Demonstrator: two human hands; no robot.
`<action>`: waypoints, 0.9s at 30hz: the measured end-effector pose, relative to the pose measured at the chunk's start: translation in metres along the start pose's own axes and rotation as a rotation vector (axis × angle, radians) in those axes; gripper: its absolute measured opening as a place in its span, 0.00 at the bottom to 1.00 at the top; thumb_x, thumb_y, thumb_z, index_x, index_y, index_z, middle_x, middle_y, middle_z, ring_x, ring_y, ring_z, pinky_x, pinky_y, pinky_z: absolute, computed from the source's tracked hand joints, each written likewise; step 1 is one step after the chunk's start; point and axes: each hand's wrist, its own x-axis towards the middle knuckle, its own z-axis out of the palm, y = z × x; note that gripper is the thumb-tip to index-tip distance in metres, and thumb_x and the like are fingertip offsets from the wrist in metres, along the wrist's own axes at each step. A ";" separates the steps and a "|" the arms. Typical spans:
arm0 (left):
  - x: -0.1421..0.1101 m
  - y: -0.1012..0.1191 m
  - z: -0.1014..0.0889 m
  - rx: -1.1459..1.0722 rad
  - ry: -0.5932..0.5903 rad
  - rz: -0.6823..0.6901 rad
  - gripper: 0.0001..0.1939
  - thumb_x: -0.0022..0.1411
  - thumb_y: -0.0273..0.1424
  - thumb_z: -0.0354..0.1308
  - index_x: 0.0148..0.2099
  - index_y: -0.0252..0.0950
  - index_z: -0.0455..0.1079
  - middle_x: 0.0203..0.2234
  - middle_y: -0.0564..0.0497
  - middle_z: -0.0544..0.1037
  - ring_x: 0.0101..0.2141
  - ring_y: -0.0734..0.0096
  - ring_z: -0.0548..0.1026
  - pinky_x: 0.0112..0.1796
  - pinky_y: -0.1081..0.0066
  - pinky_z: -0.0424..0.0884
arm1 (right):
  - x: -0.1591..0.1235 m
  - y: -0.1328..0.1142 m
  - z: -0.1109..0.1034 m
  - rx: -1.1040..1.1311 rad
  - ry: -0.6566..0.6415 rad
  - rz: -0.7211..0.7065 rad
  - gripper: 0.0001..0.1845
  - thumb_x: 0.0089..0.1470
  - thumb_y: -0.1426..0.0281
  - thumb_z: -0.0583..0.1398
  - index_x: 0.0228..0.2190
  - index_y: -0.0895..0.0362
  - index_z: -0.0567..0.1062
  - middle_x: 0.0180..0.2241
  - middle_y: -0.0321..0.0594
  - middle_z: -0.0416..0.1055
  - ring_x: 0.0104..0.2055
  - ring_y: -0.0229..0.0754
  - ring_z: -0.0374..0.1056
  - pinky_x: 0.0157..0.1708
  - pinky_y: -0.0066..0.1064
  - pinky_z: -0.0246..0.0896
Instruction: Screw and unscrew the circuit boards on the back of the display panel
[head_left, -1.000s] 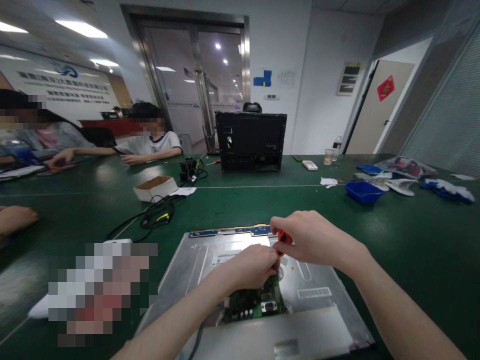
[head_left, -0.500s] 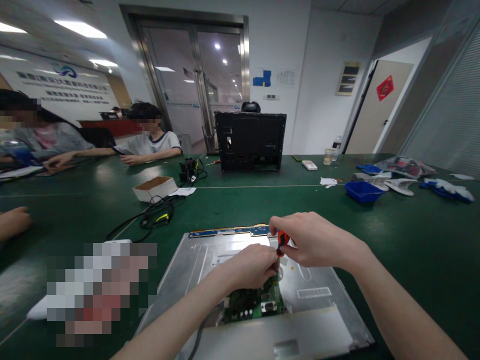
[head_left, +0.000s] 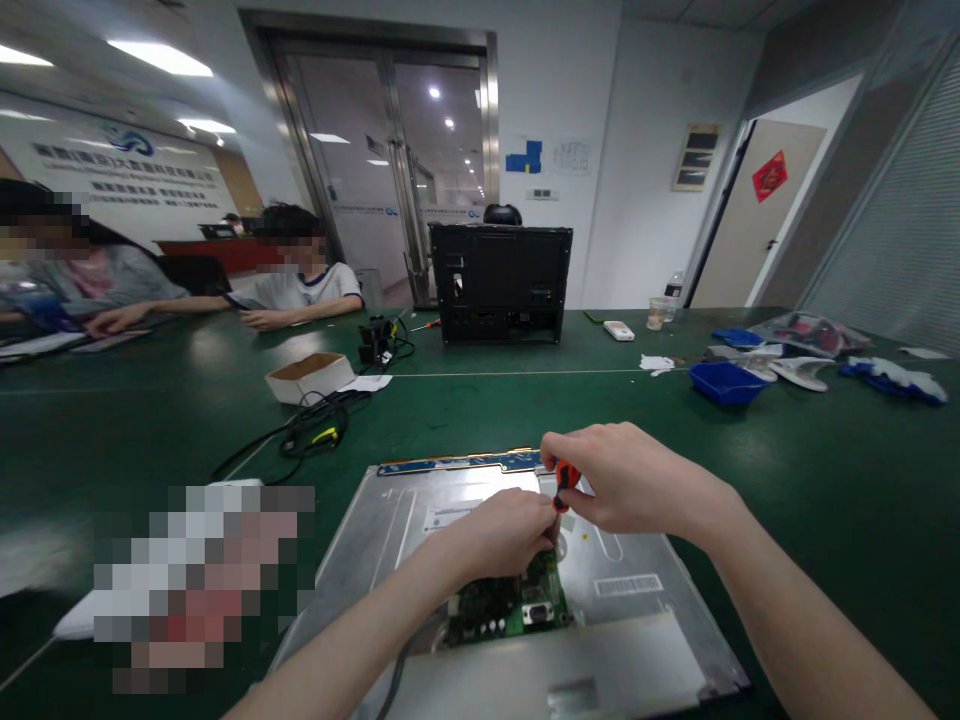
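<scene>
My right hand (head_left: 619, 480) grips the red-orange and black handle of a screwdriver (head_left: 567, 476), held upright with its shaft pointing down. My left hand (head_left: 514, 530) is closed with its fingertips pinched about the lower shaft, so the tip is hidden. Both hands are over a flat metal display panel (head_left: 637, 625) lying on the table. Beneath my left hand is a green circuit board (head_left: 495, 610) with a video port. A blue strip board (head_left: 450, 463) runs along the panel's far edge, and a dark cable (head_left: 397, 675) passes under my left forearm.
A black monitor housing (head_left: 502, 285) stands at the back of the green table (head_left: 480, 410). Left of the panel are an open box (head_left: 309, 378), tangled cables (head_left: 311, 425) and a blurred-out item. A blue tray (head_left: 725, 382) and gloves (head_left: 896, 380) lie right. Two people sit at far left.
Another person's hand at the left edge has gone out of view. My hands and the screwdriver stay almost in the same place.
</scene>
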 end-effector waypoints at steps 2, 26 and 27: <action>0.000 0.000 0.000 0.010 0.001 0.001 0.05 0.58 0.23 0.58 0.31 0.36 0.73 0.28 0.48 0.79 0.31 0.62 0.77 0.32 0.69 0.68 | 0.001 0.000 0.001 -0.013 0.004 0.006 0.10 0.52 0.69 0.58 0.39 0.53 0.69 0.35 0.37 0.76 0.35 0.43 0.70 0.27 0.30 0.48; -0.001 0.000 -0.004 -0.002 0.015 0.010 0.05 0.56 0.23 0.58 0.30 0.36 0.72 0.27 0.50 0.78 0.30 0.64 0.76 0.30 0.71 0.67 | -0.002 0.002 0.000 0.013 -0.007 -0.014 0.11 0.52 0.71 0.58 0.40 0.52 0.69 0.35 0.36 0.76 0.35 0.43 0.70 0.28 0.30 0.50; -0.001 0.000 -0.004 -0.001 0.013 0.012 0.05 0.56 0.23 0.58 0.30 0.36 0.72 0.27 0.50 0.78 0.30 0.64 0.76 0.29 0.71 0.66 | -0.002 0.002 0.000 0.013 -0.007 -0.014 0.11 0.52 0.71 0.58 0.40 0.52 0.69 0.36 0.37 0.76 0.35 0.43 0.70 0.28 0.30 0.50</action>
